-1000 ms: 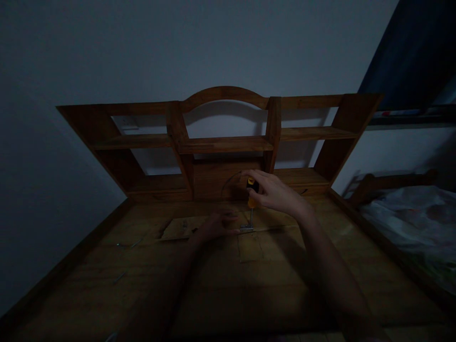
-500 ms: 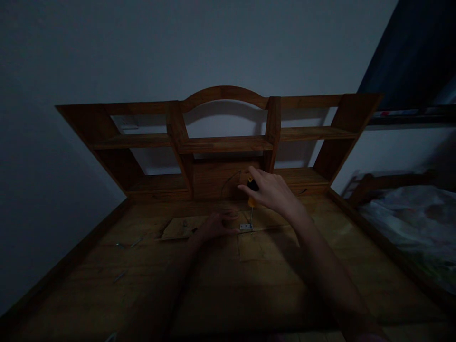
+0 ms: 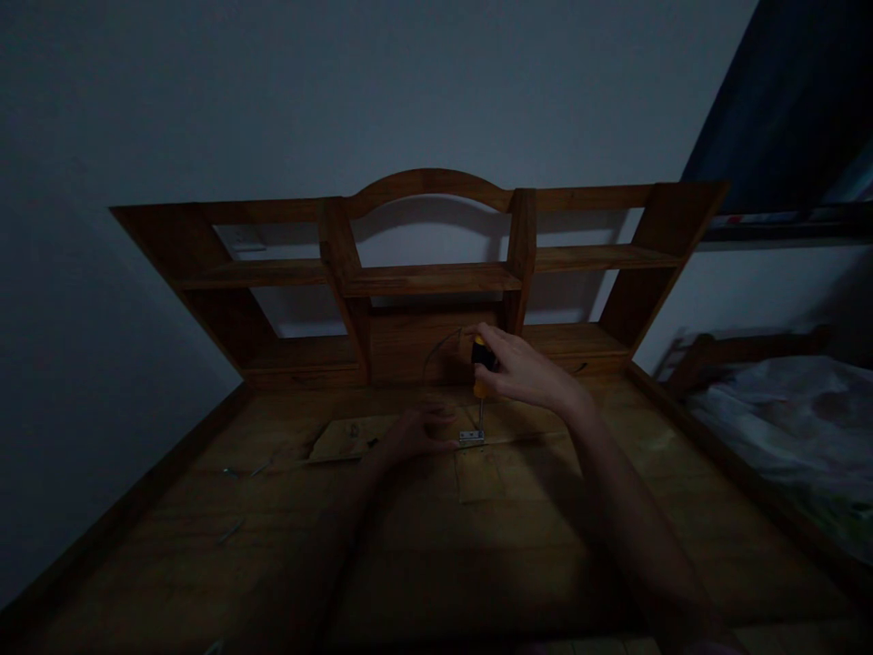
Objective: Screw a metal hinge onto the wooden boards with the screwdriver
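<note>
Fingers of the left hand (image 3: 411,433) curve, parted from the thumb, at the left end of a small metal bracket (image 3: 470,437) on the wooden surface (image 3: 423,564); contact unclear. Right hand (image 3: 519,370) grips an upright yellow-and-black screwdriver (image 3: 482,355), tip at the bracket's right end. Beyond, wooden shelves (image 3: 433,280) stand before a dim wall (image 3: 409,82).

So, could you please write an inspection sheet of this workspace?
Surface: brown grained wooden desktop.
Job's things: upright orange-and-black screwdriver, tip at small rectangular silver metal plate.
Clutter: slender grey pieces at left; flat pale-brown ragged-edged piece.
Hands: right hand grips screwdriver; left hand beside plate, contact unclear.
Cables: thin dark curved line; wire or shadow, cannot tell.
Surroundings: brown wooden shelf unit, pale wall, dark blue curtain.
</note>
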### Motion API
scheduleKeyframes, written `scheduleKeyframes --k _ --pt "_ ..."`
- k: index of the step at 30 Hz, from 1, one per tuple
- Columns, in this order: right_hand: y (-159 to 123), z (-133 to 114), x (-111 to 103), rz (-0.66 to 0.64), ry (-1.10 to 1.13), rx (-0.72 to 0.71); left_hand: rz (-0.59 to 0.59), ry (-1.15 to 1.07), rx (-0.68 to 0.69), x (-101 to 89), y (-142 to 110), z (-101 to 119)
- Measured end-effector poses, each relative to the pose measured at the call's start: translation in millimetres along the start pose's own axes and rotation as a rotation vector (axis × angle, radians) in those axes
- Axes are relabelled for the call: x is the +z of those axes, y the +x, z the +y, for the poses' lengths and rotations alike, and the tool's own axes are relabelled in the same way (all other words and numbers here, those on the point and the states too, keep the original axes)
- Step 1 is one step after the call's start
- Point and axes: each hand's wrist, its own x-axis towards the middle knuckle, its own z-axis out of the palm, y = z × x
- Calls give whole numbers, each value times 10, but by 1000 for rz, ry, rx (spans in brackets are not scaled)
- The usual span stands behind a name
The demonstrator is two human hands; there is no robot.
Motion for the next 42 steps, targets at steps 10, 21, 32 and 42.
scheduleKeyframes --k 10,21,32,42 --pt "-7 -8 -79 -16 50 -28 -5 5 20 -18 -2 -13" --pt "14 48 -28 21 25 22 -2 -6 29 24 8 -89" --pt "-9 20 -39 34 -110 98 -8 16 13 -9 -1 -15" --pt "-39 41 -92 -46 57 18 4 -2 37 -12 1 -12"
